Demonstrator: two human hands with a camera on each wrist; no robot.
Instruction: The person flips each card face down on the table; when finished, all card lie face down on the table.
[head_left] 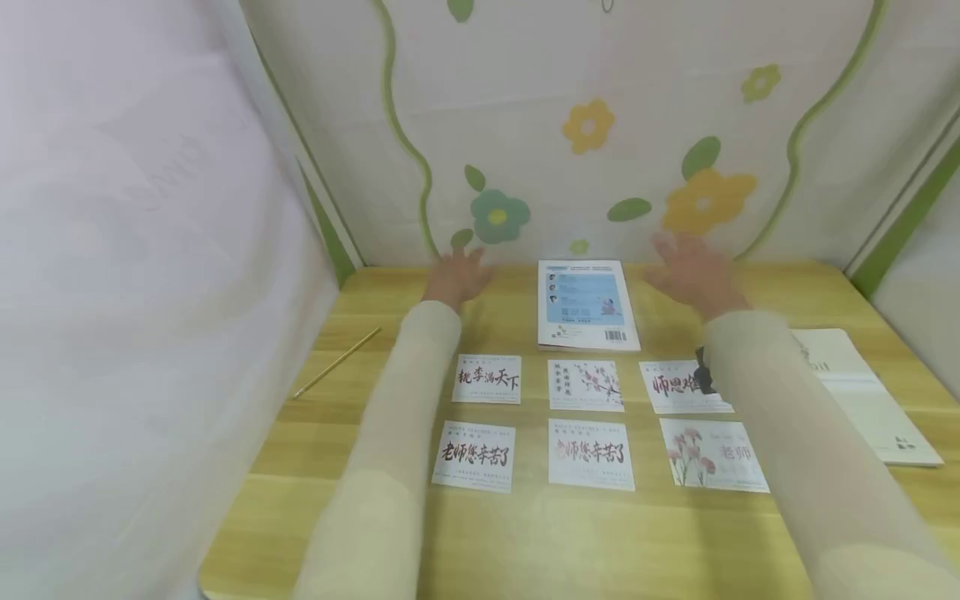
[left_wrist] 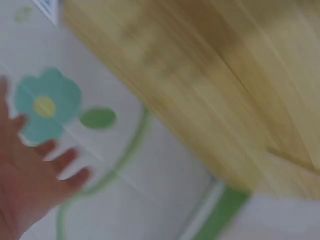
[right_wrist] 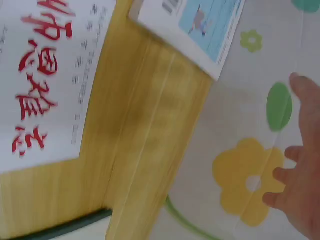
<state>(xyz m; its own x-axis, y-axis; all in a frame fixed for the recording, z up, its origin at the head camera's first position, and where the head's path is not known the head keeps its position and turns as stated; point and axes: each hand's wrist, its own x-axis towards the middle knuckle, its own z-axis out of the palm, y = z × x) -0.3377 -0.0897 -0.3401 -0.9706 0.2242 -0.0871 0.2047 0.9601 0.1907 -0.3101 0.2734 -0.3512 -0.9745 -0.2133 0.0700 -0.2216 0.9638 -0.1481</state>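
Note:
My left hand hovers over the far edge of the table, left of the book, its fingers spread and holding nothing. On the other side of that book my right hand is held up the same way, blurred, with nothing in it. In the left wrist view the left hand appears in front of the flowered cloth; the right wrist view has the right hand at its edge. Two rows of printed cards, including a plum-blossom card and a carnation card, lie between my forearms.
A thin gold stick lies at the table's left. The open notebook at right is partly behind my right sleeve. A flowered cloth hangs behind the wooden table, and a pale curtain borders the left side.

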